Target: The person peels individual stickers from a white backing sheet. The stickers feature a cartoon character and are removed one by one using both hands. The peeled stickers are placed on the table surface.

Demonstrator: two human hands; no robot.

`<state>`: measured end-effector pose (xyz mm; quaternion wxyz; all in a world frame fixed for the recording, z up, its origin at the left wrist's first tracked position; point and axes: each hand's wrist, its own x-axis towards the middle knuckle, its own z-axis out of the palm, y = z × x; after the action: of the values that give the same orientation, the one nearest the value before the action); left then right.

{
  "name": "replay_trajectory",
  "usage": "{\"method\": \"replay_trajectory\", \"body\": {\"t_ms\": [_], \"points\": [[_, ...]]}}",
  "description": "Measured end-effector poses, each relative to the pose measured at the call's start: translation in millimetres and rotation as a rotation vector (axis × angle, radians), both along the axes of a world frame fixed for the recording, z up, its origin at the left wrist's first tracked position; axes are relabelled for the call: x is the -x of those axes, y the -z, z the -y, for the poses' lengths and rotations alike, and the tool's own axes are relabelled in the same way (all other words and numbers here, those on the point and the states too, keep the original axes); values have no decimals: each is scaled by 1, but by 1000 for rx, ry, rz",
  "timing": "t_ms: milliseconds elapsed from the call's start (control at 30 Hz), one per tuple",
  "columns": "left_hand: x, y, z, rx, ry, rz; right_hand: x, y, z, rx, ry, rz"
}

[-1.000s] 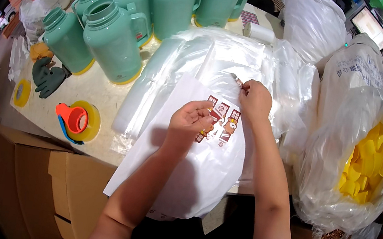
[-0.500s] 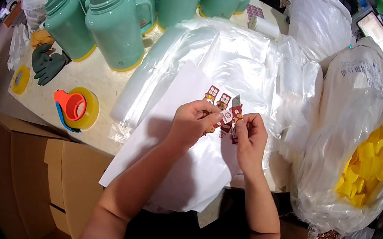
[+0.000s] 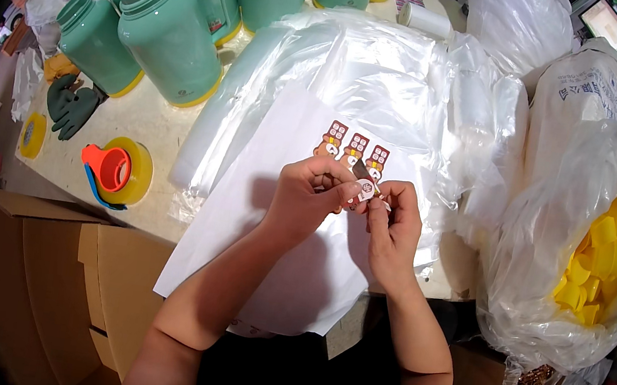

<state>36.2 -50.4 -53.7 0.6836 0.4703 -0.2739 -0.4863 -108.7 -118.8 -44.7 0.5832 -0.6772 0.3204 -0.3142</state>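
Green jugs [image 3: 165,37] stand open-topped along the bench's far left edge, with a tape dispenser [image 3: 115,169] near the front edge above cardboard boxes [image 3: 40,274]. Over the white sheet [image 3: 278,243] that overhangs the bench's front edge, the left hand [image 3: 312,197] and right hand [image 3: 394,231] meet, fingertips pinching one small sticker [image 3: 363,188] between them, just below three more stickers [image 3: 353,148] on the sheet. Clear plastic bags [image 3: 356,66] crowd behind. At the right, a plastic sack [image 3: 543,301] holds yellow caps [image 3: 599,262].

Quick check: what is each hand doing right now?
Left hand: closed, pinching a small sticker.
Right hand: closed, fingers on the same sticker.
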Motion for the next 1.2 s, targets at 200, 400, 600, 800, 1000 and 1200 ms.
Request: {"method": "replay_trajectory", "body": {"t_ms": [200, 400, 600, 800, 1000, 1200], "points": [[1, -3, -1, 21, 0, -38, -3, -3, -5, 62, -9, -14], [2, 0, -1, 51, -22, -33, -2, -1, -8, 99, -12, -8], [5, 6, -2, -14, -70, 47, -2, 5, -9, 176, 51, -38], [10, 1, -4, -78, -142, 177, -5, 12, -10, 205, 125, 11], [6, 1, 0, -8, -137, 183, -6, 3, -12, -107, 99, 111], [5, 9, -2, 53, -88, 405, -6, -1, -10, -270, 79, 145]]}}
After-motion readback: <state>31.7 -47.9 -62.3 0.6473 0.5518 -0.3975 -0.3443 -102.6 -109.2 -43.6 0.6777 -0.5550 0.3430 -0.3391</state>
